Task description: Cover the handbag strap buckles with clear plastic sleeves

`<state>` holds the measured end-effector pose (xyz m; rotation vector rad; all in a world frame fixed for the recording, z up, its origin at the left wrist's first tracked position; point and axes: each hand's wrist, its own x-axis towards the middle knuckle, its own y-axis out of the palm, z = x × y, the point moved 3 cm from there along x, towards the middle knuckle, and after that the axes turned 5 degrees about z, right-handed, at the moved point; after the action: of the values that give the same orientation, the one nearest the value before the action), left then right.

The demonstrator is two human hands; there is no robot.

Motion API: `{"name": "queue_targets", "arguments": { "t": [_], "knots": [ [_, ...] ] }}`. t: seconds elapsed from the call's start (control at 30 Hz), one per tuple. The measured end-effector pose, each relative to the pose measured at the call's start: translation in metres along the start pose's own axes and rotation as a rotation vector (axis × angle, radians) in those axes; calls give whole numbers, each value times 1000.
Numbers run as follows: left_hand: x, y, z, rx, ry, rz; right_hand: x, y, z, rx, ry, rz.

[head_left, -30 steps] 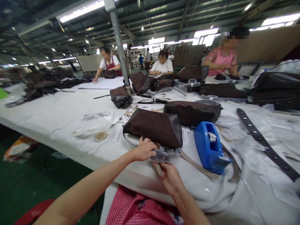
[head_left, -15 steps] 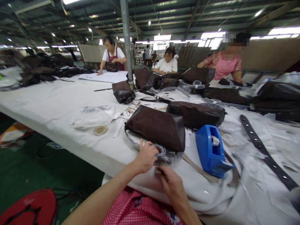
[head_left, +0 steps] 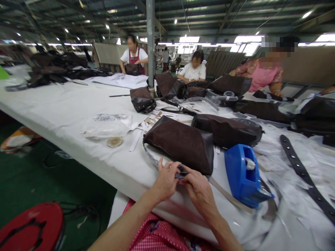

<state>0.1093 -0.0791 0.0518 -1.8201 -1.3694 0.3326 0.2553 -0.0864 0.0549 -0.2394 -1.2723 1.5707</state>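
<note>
A dark brown handbag (head_left: 180,143) with black ends lies on its side in front of me. Its strap (head_left: 150,157), wrapped in clear plastic, runs along the near side. My left hand (head_left: 167,177) is closed on the wrapped strap at the bag's near edge. My right hand (head_left: 197,184) meets it there, fingers pinched on the same plastic-wrapped strap. The fingers hide most of what lies between them. To the right stands a blue tape dispenser (head_left: 237,174) with a roll inside.
A second brown bag (head_left: 227,129) lies behind the first, and a smaller one (head_left: 142,99) sits by the metal post (head_left: 151,42). A tape roll (head_left: 115,141), plastic bag (head_left: 108,125) and studded strap (head_left: 300,172) lie on the white table (head_left: 86,153). Several people work across it.
My right hand has moved up from the table edge to join the left at the strap. The view has shifted slightly, so the bag and dispenser appear further right.
</note>
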Motion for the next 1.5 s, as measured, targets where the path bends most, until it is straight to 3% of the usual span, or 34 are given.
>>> {"name": "queue_targets", "arguments": {
  "t": [0.1,0.33,0.7,0.97,1.23,1.4,1.5],
  "knots": [
    [-1,2,-2,16,7,36,-4,2,-8,125,-3,8],
    [-3,2,-2,20,37,31,-12,9,-9,192,24,-119],
    [-4,13,1,-47,-1,-118,-13,11,-11,220,28,-195],
    [-4,11,-3,-76,-10,-183,-10,2,-18,321,238,-138],
    [-4,11,-3,-67,-38,-200,0,-1,-19,281,47,49],
    [-4,6,-4,-38,-66,-107,2,0,-11,242,38,11],
    [-5,7,-7,-5,-99,-125,0,2,-11,190,28,-37]
  ]
}}
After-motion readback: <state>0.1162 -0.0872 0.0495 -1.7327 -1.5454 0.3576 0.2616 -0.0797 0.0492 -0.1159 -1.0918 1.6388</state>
